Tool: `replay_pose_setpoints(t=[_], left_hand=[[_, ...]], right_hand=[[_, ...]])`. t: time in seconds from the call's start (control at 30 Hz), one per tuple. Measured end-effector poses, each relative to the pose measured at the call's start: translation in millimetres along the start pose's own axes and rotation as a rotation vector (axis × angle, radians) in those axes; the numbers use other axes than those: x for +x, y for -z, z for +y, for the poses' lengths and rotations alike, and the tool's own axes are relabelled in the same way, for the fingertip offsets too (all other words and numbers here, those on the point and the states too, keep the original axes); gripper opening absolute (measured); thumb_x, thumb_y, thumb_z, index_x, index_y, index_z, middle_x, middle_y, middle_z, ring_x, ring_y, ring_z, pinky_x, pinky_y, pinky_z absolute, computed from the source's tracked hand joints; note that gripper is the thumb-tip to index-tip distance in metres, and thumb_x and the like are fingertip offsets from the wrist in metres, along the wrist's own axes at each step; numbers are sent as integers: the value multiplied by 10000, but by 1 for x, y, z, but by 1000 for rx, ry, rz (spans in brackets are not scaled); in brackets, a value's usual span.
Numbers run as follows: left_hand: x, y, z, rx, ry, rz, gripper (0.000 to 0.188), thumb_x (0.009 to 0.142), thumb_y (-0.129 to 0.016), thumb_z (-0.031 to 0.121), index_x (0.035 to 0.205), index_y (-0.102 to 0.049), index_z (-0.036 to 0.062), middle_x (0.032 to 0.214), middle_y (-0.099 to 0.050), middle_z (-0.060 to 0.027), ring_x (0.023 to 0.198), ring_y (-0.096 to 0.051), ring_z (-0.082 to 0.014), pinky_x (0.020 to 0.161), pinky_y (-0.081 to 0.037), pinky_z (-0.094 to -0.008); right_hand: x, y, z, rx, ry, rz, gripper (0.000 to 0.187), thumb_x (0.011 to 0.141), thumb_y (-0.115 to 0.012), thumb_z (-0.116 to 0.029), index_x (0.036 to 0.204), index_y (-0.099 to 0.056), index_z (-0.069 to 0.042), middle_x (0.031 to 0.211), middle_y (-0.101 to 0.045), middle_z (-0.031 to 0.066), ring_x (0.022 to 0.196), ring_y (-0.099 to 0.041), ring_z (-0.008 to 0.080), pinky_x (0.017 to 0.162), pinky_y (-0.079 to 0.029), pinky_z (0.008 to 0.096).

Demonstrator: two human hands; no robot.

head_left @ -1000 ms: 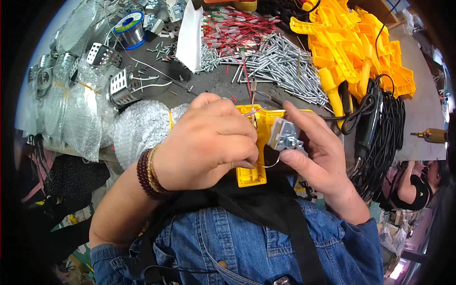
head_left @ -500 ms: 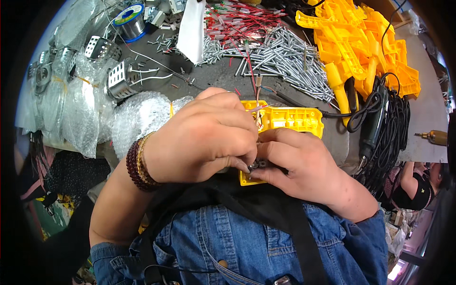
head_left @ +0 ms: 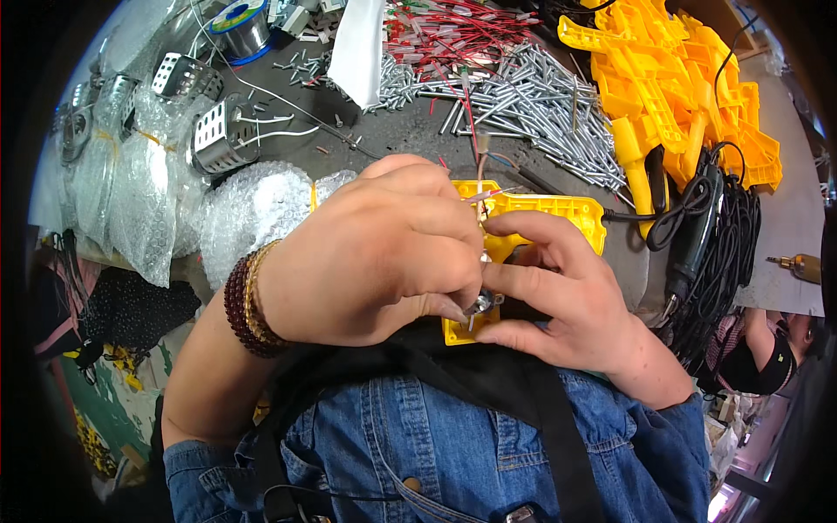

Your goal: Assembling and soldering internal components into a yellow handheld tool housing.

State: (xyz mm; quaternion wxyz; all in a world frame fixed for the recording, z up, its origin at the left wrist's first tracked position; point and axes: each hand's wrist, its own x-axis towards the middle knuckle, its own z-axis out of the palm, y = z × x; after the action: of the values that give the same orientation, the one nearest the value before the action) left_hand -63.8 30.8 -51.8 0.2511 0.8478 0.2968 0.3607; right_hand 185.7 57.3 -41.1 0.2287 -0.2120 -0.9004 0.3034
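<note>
Yellow shell (head_left: pixel 558 207) is partly covered by left hand (head_left: pixel 379 253), curled, its hold hidden, and right hand (head_left: pixel 567 301), half-open beside metal part (head_left: pixel 484 302), while nearby wires (head_left: pixel 481 179) could be torn by careless pulling.

no lettering is showing legibly. the coloured label (head_left: pixel 235 15) on the wire spool (head_left: pixel 242 39) is appearing too small to read.

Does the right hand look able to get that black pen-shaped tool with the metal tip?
Probably yes: only grey tabletop seems to lie between the right hand and the black pen-shaped tool, though that hand is at a small silvery metal part.
</note>
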Motion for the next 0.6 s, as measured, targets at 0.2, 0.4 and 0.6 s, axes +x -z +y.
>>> replay_pose_setpoints(t=[0.2, 0.4, 0.6], left_hand=[[1, 3, 0, -35, -5, -35, 148, 708, -812, 188, 795, -695, 167, 905, -659, 19, 918, -615, -261, 988, -446, -531], [1, 4, 2, -38, -18, -40, 133, 725, -807, 182, 794, -695, 167, 916, -657, 16, 925, -612, -266, 995, -438, -537], [8, 18, 12, -53, 1, -40, 190, 743, -819, 160, 890, -704, 129, 968, -662, -39, 943, -620, -265, 977, -452, -479]], right_hand=[[-6, -4, 2, -32, 127, 52, 240, 751, -819, -117, 980, -745, -115, 1052, -658, 71, 736, -681, 192, 622, -561, 318], [0, -5, -5, -94, 151, 78, 170, 730, -804, -84, 856, -690, -90, 930, -651, 53, 771, -681, 216, 632, -562, 333], [-3, -9, -5, -72, 121, 93, 184, 739, -798, -81, 855, -656, -78, 945, -655, 58, 798, -683, 235, 644, -565, 344]])
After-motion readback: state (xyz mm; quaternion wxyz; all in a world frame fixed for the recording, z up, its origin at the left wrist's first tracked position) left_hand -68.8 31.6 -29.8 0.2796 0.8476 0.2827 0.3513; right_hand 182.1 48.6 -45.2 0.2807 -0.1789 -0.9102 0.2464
